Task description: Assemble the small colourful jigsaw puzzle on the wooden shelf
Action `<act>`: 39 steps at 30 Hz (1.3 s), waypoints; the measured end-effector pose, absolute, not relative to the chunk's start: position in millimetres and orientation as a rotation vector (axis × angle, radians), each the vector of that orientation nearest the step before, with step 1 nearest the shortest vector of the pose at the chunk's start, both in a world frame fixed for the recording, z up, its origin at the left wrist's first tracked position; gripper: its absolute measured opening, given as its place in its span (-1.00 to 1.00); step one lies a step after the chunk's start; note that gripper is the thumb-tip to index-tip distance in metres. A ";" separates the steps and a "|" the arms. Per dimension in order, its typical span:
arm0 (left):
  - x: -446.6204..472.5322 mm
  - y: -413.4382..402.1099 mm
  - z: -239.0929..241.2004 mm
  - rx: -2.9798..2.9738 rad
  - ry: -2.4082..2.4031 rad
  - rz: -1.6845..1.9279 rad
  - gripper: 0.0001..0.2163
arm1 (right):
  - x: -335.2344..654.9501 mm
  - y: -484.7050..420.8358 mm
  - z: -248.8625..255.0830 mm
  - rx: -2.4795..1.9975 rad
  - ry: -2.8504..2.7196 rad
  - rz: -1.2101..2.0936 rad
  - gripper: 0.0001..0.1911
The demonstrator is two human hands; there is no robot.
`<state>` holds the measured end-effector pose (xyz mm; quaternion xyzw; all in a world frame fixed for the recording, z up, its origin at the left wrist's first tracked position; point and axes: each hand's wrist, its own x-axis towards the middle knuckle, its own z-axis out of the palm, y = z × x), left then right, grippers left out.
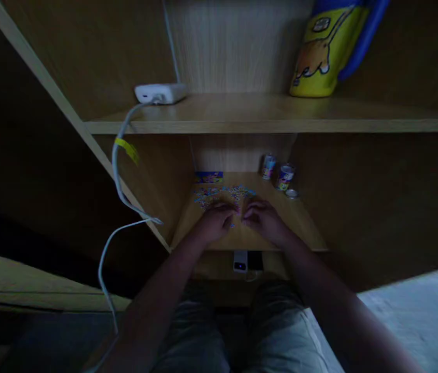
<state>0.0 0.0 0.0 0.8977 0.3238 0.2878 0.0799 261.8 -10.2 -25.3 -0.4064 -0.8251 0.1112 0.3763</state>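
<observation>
Where pieces [238, 192] lie by hands [217, 216], wooden shelf [300, 220], dim cabinet [156, 166]

1. Upper shelf [242, 111], pale wood, running across the top of the frame.
2. Chunky white box [162, 93] sitting on it, upper left of centre, with a thin cord [170, 39] going up behind it.
3. White cable [114, 173] plugged into that, looping down the left side to the bottom left, with a yellow tag [127, 150] on it.
4. Big yellow container with a cartoon animal and blue handle, upper right [315, 57].
5. Bottom centre: little pale gadget [240, 260] right beside a black item [255, 260], can't tell what.
</observation>
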 end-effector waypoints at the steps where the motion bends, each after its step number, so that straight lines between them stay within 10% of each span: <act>1: -0.1 -0.7 0.1 2.692 0.938 0.854 -0.67 | 262.0 -11.0 -24.3 -1.025 -2.107 0.287 -0.85; 39: 0.7 1.6 -2.2 2.714 0.781 0.770 -0.63 | 260.7 -12.9 -27.1 -1.019 -2.127 0.241 -0.91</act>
